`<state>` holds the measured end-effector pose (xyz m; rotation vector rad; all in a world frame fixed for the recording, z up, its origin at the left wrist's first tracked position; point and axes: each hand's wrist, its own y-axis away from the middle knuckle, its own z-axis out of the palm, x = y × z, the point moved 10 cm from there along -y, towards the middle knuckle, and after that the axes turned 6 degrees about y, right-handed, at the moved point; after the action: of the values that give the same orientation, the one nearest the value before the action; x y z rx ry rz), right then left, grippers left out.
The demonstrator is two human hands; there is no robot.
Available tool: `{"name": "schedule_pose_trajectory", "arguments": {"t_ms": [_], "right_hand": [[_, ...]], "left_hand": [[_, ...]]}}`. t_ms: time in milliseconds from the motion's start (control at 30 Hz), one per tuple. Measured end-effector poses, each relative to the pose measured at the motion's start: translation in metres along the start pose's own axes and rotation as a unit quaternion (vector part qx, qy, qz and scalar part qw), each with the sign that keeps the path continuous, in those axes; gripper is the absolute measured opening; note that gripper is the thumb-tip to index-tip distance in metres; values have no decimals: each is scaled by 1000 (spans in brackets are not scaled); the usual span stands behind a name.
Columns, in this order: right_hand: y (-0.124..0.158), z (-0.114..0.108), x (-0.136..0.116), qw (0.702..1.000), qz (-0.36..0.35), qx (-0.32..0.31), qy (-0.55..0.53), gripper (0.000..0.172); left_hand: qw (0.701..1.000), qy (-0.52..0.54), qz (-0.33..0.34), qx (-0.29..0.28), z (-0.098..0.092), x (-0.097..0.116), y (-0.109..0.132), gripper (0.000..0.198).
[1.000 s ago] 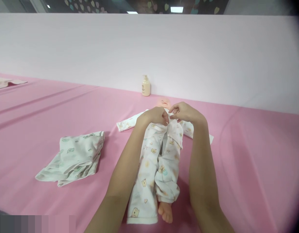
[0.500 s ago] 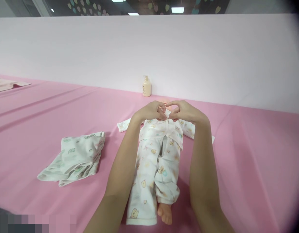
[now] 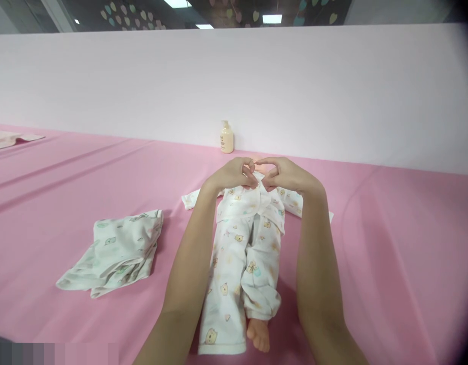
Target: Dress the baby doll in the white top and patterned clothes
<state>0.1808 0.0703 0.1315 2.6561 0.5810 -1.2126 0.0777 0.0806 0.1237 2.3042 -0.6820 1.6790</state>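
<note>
A doll in a white patterned top and matching trousers lies on its back on the pink surface, one bare foot showing. Its head is mostly hidden behind my hands. My left hand is at the left side of the top's collar, fingers curled in a pinch. Opposite it, my right hand bends over the collar's right side, its fingertips close to those of my left hand. Whatever the fingertips hold at the collar is too small to make out.
A folded white patterned cloth lies left of the doll. A cream pump bottle stands against the white wall behind the pink surface. Pale pink fabric lies at the far left.
The view has shifted slightly. Both hands stay at the collar, with only a small change in the fingers; my right fingertips sit slightly apart from the cloth's middle.
</note>
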Motion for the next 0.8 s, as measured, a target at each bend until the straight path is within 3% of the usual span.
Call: {"name": "schedule_pose_trajectory", "arguments": {"t_ms": [200,433,800], "right_hand": [[-4,3,1,1000,-22,-14,-14,54],[-12,6,9,998,-24,-17,-50,44],[-10,8,5,998,-18,-17,-57,43]], "left_hand": [[1000,28,-11,1,2,0,1,32],[999,-4,-33,24,-2,0,3,31],[999,-26,-40,10,0,-1,3,30]]}}
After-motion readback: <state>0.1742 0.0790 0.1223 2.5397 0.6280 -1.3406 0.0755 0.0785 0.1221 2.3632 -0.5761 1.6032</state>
